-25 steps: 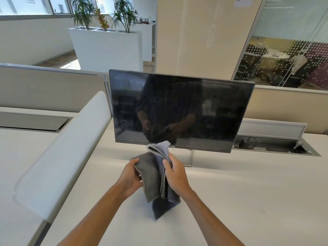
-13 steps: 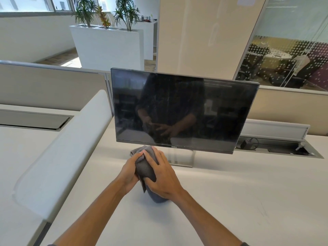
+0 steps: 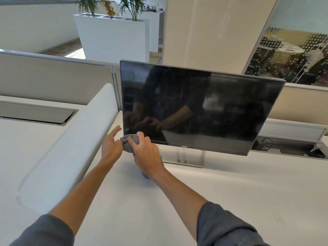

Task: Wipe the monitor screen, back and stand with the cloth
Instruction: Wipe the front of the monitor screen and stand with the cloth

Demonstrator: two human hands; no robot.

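A black flat monitor [image 3: 204, 107] stands on a silver stand [image 3: 184, 155] on the white desk; its dark screen shows smears and my reflection. My right hand [image 3: 145, 155] is closed around a bunched grey cloth [image 3: 128, 142] at the screen's lower left corner. A fold of the cloth hangs below my right wrist. My left hand [image 3: 111, 145] is just left of the cloth, fingers spread and pointing toward the monitor's left edge, holding nothing. The monitor's back is hidden.
A white rounded divider [image 3: 71, 150] runs along the left of the desk [image 3: 230, 201]. Behind the monitor lie a cable tray [image 3: 291, 148] with a plug and beige partition panels [image 3: 53, 79]. White planters [image 3: 113, 36] stand farther back.
The cloth was bunched between both hands, then carried up and left to the screen's lower left corner. My left hand has let go and opened. The camera moved closer.
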